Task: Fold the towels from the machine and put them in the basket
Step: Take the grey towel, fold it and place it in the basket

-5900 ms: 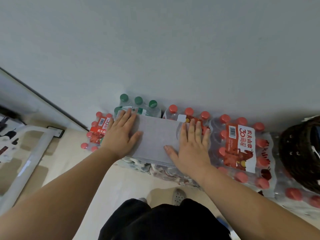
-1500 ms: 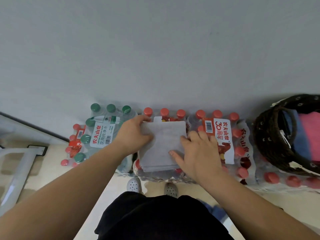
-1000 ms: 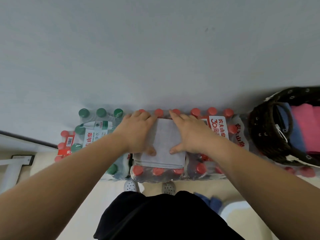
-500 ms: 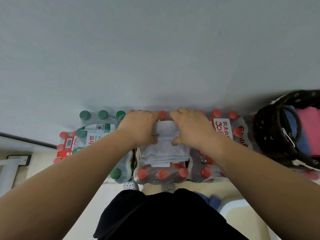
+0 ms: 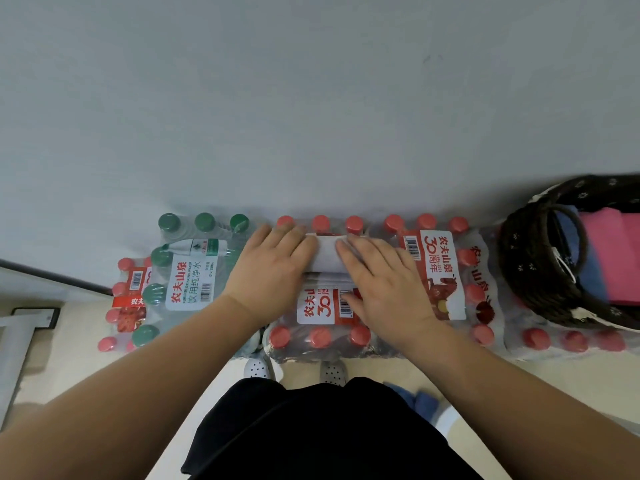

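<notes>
While standing before the red-capped bottle pack (image 5: 320,308), presses the small folded grey towel (image 5: 325,259) down on its far half. Lays the left hand (image 5: 273,271) flat on the towel's left end, fingers straight, gripping nothing. Lays the right hand (image 5: 384,282) flat on the right end in the same way. Has the dark woven basket (image 5: 523,261) to the right of the pack, well apart from the grey towel, with a pink towel (image 5: 620,254) and a blue towel (image 5: 597,282) inside. Has green-capped bottles (image 5: 187,271) just left of the pack.
</notes>
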Motion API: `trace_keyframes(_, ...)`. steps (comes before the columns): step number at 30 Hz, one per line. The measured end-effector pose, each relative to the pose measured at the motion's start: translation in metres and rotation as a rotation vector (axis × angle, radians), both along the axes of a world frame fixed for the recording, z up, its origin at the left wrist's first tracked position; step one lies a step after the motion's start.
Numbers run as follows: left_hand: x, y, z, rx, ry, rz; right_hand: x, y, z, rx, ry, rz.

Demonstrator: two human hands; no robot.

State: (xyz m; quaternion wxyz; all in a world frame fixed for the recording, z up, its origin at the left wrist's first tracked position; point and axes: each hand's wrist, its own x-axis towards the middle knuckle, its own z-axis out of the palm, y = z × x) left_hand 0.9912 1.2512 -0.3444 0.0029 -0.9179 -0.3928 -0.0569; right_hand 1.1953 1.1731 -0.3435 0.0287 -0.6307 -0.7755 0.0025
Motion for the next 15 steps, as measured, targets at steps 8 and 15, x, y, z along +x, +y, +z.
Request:
trace_keyframes(8, 0.014, -0.043, 0.002, -0.173, 0.054, 0.114, -0.004, -0.017, -0.004, 0.045, 0.07, 0.058)
trace_keyframes(15, 0.021, -0.047, -0.024, -0.265, 0.116, 0.122, -0.008, -0.02, 0.006, -0.064, 0.109, 0.022)
